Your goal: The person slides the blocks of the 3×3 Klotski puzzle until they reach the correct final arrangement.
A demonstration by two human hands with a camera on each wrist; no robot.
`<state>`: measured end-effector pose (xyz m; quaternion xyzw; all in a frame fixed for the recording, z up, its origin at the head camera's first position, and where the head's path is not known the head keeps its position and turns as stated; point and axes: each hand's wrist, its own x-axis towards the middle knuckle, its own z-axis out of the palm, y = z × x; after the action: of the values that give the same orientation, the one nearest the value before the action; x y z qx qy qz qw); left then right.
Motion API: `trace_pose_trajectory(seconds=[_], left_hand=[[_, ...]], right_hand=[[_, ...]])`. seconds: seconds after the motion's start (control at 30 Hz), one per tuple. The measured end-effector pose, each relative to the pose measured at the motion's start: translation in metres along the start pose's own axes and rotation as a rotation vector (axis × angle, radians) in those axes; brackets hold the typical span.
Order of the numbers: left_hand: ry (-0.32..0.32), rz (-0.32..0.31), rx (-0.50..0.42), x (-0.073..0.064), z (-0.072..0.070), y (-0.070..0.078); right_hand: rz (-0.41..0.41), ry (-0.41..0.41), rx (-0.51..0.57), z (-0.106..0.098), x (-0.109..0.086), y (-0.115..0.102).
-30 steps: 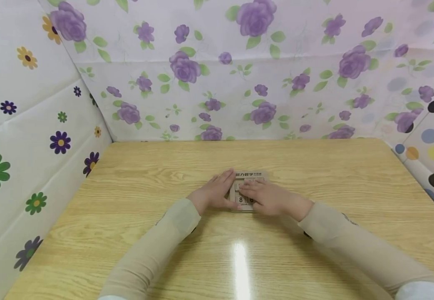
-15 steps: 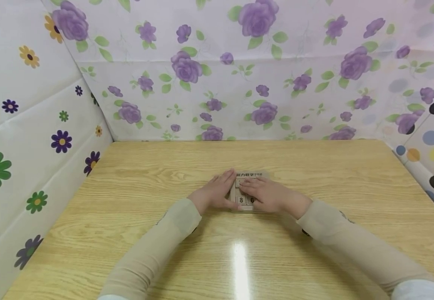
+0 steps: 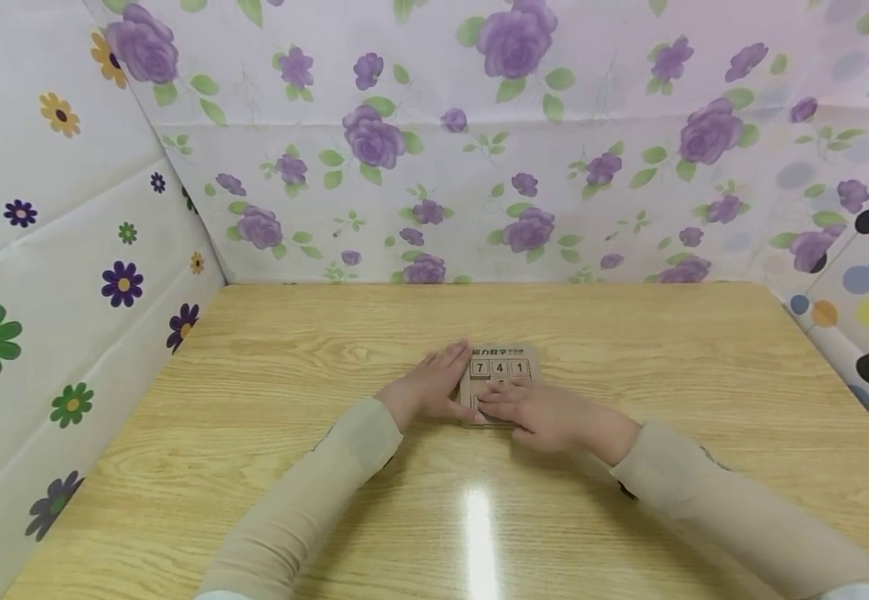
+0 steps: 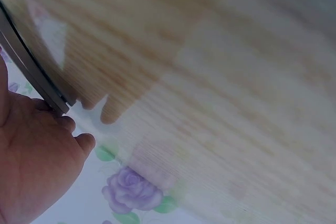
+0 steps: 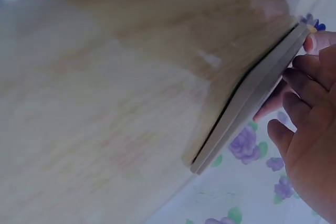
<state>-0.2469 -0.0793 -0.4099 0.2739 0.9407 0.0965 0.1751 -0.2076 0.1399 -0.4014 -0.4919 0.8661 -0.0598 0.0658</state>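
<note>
A small number slide puzzle (image 3: 500, 367) lies flat on the table, with tiles 7, 4 and 1 showing in its top row. Below them part of a 5 shows. My left hand (image 3: 432, 383) holds the puzzle along its left side, fingers at the upper left corner and thumb at the lower left. In the left wrist view its fingers meet the puzzle's thin edge (image 4: 31, 64). My right hand (image 3: 550, 414) lies over the lower rows with fingers extended, fingertips on the tiles at lower left. It hides most of those tiles.
The wooden table (image 3: 314, 333) spreads around the puzzle on all sides. A purple-flowered sheet (image 3: 434, 150) hangs behind it, a white flowered sheet (image 3: 52, 250) stands on the left, and a dotted one (image 3: 865, 312) on the right.
My right hand has slid down toward the puzzle's near edge, uncovering the top row and covering the 8 and 6 tiles seen before. The left hand has stayed in place.
</note>
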Motion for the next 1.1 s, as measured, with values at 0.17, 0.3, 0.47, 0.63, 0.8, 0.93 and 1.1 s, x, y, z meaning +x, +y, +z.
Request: trace_pose_trajectory(seconds=[0.17,0.3,0.47,0.63,0.8,0.93,1.1], left_hand=[[-0.006,0.004,-0.006,-0.001,0.0,0.001],[-0.012,0.007,-0.014,0.0,0.0,0.002],[-0.011,0.014,-0.004,0.001,0.001,0.003],[-0.014,0.019,0.003,0.0,0.0,0.004],[-0.001,0.028,0.008,0.0,-0.002,0.004],[0.004,0.007,-0.008,-0.001,-0.002,0.002],[0.006,0.001,-0.017,-0.001,-0.001,-0.001]], right_hand=[[0.017,0.017,0.019,0.005,-0.001,0.002],[0.033,0.037,0.006,0.004,0.001,0.005],[0.069,0.026,0.001,0.003,0.004,0.009],[0.088,0.027,0.003,0.004,0.004,0.01],[0.082,0.037,0.016,0.002,0.0,0.01],[0.065,0.04,0.005,0.001,-0.007,0.007],[0.074,0.023,-0.002,0.0,-0.017,0.005]])
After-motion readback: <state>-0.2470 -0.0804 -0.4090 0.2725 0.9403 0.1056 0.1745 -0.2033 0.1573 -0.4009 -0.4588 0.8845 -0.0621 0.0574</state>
